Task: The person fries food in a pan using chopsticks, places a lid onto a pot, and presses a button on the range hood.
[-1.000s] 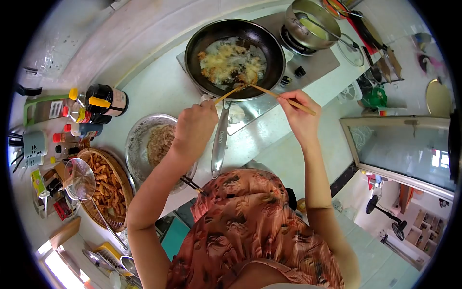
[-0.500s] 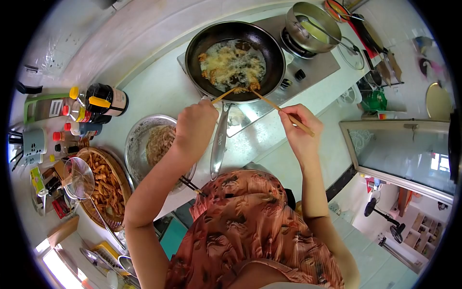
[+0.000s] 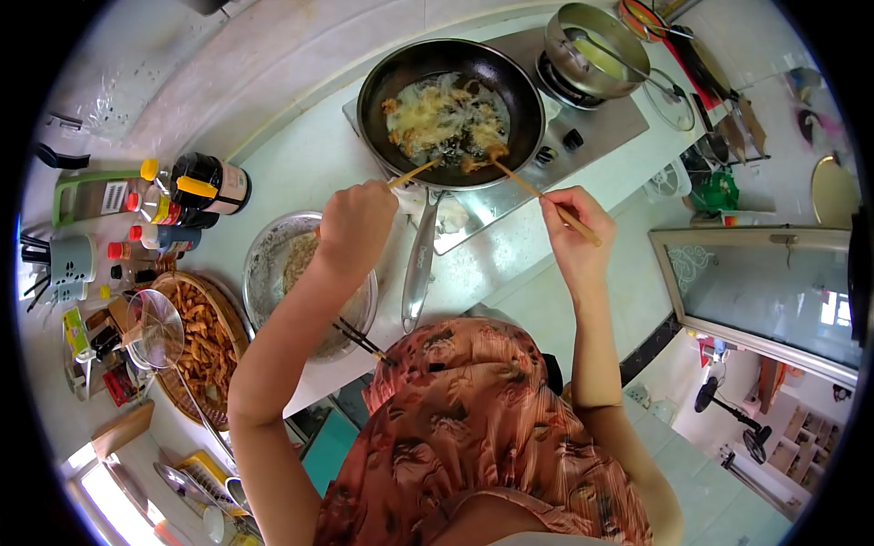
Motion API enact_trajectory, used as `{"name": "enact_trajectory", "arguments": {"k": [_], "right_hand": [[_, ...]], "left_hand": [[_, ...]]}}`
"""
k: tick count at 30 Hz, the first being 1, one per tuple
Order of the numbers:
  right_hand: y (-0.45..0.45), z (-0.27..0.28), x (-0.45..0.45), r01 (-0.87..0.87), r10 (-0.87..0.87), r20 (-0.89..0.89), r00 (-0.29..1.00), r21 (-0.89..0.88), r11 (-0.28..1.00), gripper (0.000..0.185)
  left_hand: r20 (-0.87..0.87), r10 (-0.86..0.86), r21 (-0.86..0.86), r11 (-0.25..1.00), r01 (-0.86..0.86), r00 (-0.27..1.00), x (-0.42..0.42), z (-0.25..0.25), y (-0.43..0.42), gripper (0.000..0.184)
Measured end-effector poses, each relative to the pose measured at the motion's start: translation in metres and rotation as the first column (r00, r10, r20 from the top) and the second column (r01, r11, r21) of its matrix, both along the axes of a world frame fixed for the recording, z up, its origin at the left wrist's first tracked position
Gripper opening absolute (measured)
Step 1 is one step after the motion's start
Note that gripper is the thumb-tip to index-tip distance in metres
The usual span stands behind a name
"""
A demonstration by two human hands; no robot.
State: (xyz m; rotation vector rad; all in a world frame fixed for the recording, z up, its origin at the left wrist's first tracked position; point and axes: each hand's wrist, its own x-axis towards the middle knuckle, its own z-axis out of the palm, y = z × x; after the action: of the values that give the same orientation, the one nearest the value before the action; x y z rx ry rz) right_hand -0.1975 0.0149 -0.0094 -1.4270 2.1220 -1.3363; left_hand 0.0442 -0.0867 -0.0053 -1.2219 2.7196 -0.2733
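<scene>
My left hand [image 3: 360,221] is closed round one wooden chopstick [image 3: 414,174], whose tip reaches the near side of the black frying pan [image 3: 523,109]. Another chopstick [image 3: 528,187] is pinched in my right hand [image 3: 579,232], its tip touching a browned piece of food [image 3: 487,155] at the pan's near edge. More pale golden pieces [image 3: 437,114] bubble in the oil. The pan's silver handle [image 3: 419,268] points towards my body. Below my left hand is a metal bowl [image 3: 258,282] of pale mixture, partly hidden by my forearm, with dark chopsticks [image 3: 362,341] across its rim.
A wicker basket [image 3: 238,332] of fried pieces and a wire skimmer [image 3: 157,328] are at the left, below several bottles [image 3: 211,182]. A steel pot [image 3: 596,50] with a ladle sits on the back-right burner. A glass-paned door [image 3: 765,282] stands at the right.
My left hand and its chopstick have moved left, away from the other tip. The right chopstick's tip has shifted slightly right and up. The whole view has shifted a little.
</scene>
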Motion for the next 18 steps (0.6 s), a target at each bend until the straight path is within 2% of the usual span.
{"name": "enact_trajectory", "arguments": {"k": [3, 6, 9, 16, 18], "right_hand": [[-0.002, 0.005, -0.002, -0.006, 0.006, -0.067, 0.998, 0.0, 1.0, 0.007], [-0.003, 0.012, -0.003, -0.02, 0.022, -0.097, 0.995, 0.026, 0.999, 0.007], [-0.005, 0.017, -0.003, -0.03, 0.035, -0.089, 0.995, 0.047, 0.998, 0.007], [-0.012, 0.02, -0.002, -0.096, 0.097, -0.039, 0.995, 0.028, 0.995, 0.008], [-0.013, 0.02, -0.003, -0.098, 0.101, -0.093, 0.991, 0.034, 0.995, 0.008]], "left_hand": [[0.02, -0.031, -0.011, 0.999, 0.032, 0.999, 0.002, 0.005, -0.006, 0.011], [-0.071, -0.004, 0.021, 1.0, 0.005, 0.997, -0.001, 0.023, -0.002, 0.015], [-0.161, 0.008, 0.124, 0.992, 0.012, 0.987, -0.016, 0.02, 0.01, 0.015], [-0.059, -0.039, 0.174, 0.984, 0.049, 0.997, -0.045, 0.005, 0.02, 0.019], [-0.039, -0.064, 0.177, 0.982, 0.07, 0.997, -0.045, 0.008, 0.021, 0.019]]}}
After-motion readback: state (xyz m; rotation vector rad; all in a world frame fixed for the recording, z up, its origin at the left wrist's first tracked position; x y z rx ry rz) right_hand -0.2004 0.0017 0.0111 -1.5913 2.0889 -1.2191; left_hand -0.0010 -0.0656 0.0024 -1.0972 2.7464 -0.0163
